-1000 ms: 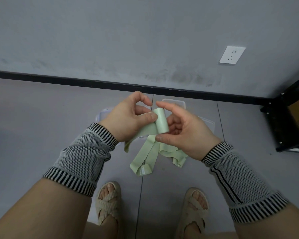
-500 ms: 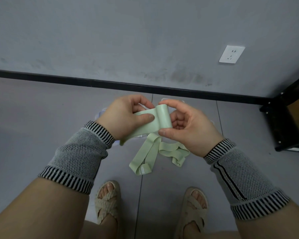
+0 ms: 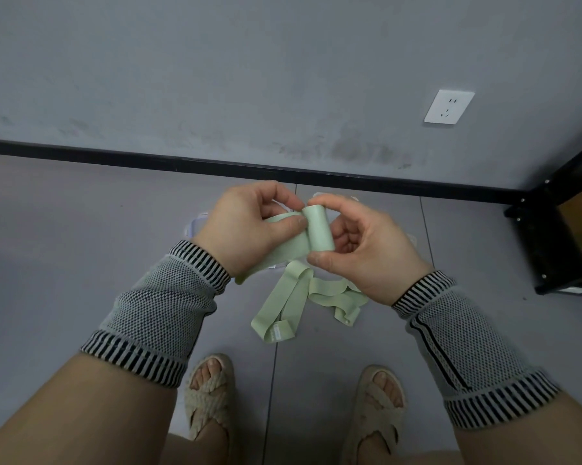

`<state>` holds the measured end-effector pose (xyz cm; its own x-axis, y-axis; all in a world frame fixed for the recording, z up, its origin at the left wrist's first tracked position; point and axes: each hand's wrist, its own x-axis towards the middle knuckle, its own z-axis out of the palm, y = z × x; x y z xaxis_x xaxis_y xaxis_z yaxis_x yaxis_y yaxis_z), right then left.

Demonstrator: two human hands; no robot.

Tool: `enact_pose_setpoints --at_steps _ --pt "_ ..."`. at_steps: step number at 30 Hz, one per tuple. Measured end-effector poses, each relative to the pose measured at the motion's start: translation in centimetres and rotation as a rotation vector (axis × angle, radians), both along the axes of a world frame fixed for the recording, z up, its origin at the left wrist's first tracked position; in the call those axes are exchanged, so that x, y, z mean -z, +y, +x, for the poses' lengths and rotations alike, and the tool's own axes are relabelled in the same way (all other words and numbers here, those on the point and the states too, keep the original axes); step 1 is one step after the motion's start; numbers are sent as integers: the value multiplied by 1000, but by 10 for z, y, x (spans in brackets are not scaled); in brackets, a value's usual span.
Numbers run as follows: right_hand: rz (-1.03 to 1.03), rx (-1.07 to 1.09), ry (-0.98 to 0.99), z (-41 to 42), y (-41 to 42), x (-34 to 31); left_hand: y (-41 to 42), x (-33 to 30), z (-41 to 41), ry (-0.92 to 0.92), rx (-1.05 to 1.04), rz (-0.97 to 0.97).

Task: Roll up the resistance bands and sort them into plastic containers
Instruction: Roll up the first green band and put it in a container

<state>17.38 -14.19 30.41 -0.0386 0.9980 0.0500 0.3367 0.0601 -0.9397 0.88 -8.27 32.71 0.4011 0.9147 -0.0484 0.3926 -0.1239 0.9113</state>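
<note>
**Pale green band half rolled between both hands**

The right hand (image 3: pixel 366 250) pinches a smooth, tight cylinder of matte green band (image 3: pixel 320 229). The left hand (image 3: pixel 246 229) grips the flat unrolled strip. Limp loops (image 3: pixel 282 310) lie below; translucent plastic containers (image 3: pixel 195 226) sit behind the hands.

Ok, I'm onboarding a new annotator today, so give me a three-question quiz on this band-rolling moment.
1. True or false: the right hand pinches the rolled part of the pale green resistance band between thumb and forefinger.
2. Which hand holds the flat, unrolled stretch of that band? A) left hand B) right hand C) neither
3. Fill in: more loose green bands lie on the ____, in front of the sandals.

Key: 1 true; 2 A; 3 floor.
</note>
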Motion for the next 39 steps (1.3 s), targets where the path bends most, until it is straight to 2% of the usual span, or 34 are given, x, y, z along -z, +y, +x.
enact_pose_setpoints --at_steps 3,9,18,27,35,39 --pt "6 6 -36 0 1 3 -1 1 5 -33 -9 -18" --pt "-10 0 -109 -4 0 2 1 8 7 12 -46 13" --pt "-37 -1 -115 -3 -2 3 4 9 2 11 -14 -35" --pt "-123 92 193 1 -1 -1 4 8 0 -36 29 -81" --pt "-132 132 297 0 0 -1 0 8 5 -50 33 -71" --pt "-135 149 291 1 0 -1 3 10 2 7 27 -67"
